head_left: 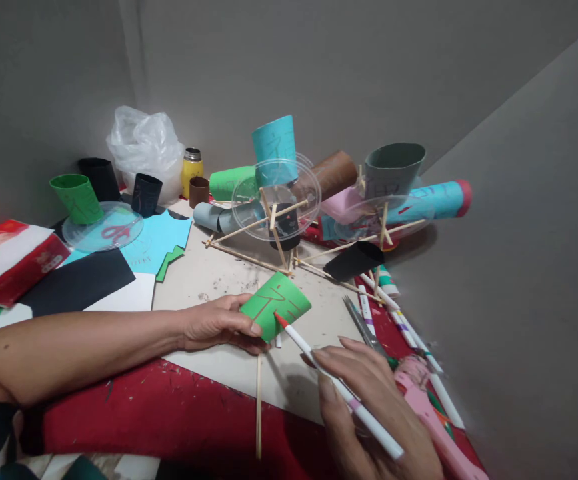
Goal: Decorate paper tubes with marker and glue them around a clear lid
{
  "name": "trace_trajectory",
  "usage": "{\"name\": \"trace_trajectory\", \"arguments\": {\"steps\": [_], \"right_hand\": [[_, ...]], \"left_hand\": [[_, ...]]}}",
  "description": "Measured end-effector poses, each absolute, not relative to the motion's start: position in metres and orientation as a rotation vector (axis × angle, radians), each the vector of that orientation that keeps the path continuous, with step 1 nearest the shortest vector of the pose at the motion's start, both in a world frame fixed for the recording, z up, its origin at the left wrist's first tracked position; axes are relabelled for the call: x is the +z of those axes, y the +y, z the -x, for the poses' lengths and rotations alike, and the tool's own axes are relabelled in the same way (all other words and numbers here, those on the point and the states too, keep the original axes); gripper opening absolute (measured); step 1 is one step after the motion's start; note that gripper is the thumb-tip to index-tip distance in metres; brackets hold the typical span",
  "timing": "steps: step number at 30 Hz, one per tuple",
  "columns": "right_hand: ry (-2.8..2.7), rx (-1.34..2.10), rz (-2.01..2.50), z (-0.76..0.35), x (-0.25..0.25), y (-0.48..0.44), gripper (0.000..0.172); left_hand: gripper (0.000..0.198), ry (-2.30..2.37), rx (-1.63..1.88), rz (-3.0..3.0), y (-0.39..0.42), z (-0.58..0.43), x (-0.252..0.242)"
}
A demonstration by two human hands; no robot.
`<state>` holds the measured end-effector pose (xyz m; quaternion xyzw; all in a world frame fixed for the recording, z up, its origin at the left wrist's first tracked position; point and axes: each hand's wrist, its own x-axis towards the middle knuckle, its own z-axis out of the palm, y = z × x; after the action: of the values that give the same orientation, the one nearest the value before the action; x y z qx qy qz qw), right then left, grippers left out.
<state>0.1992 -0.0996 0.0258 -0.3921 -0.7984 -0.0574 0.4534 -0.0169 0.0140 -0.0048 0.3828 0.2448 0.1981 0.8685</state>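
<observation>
My left hand (pixel 223 325) is closed around the lower left end of a green paper tube (pixel 279 303), which is tilted and bears red-brown pen lines. Between the thumb and fingers of my right hand (pixel 369 400) is a white marker (pixel 341 387) with a red tip. That tip touches or nearly touches the tube's marked side. Beneath the tube a thin wooden stick (pixel 259 407) runs toward me over the edge of the pale board (pixel 209 360). Scissors (pixel 363 327) lie just beyond my right hand, with a pink glue gun (pixel 433 427) beside it.
Wooden-stick frames (pixel 249 257) with clear plastic discs (pixel 276 200) and coloured paper tubes stand behind. At left are blue paper (pixel 161 243), a red packet (pixel 13 260) and another green tube (pixel 76 199). A plastic bag (pixel 146 150) and yellow bottle (pixel 191 172) stand farther back. Several markers (pixel 443 393) lie right.
</observation>
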Motion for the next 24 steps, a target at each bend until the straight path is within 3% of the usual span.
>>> {"name": "trace_trajectory", "arguments": {"steps": [12,19,24], "right_hand": [[-2.0,-0.056,0.961,-0.1936,0.0323,-0.101,0.027],[-1.899,-0.12,0.982,-0.1973,0.0251,-0.1014,0.034],[-1.931,-0.124,1.003,-0.1981,0.0253,-0.0995,0.033]], "left_hand": [[0.049,0.496,0.437,-0.791,0.0132,0.0169,-0.0064],[0.059,0.498,0.409,-0.801,0.0142,0.0181,-0.0073],[0.056,0.49,0.413,-0.812,0.0138,0.0176,-0.0079]]}}
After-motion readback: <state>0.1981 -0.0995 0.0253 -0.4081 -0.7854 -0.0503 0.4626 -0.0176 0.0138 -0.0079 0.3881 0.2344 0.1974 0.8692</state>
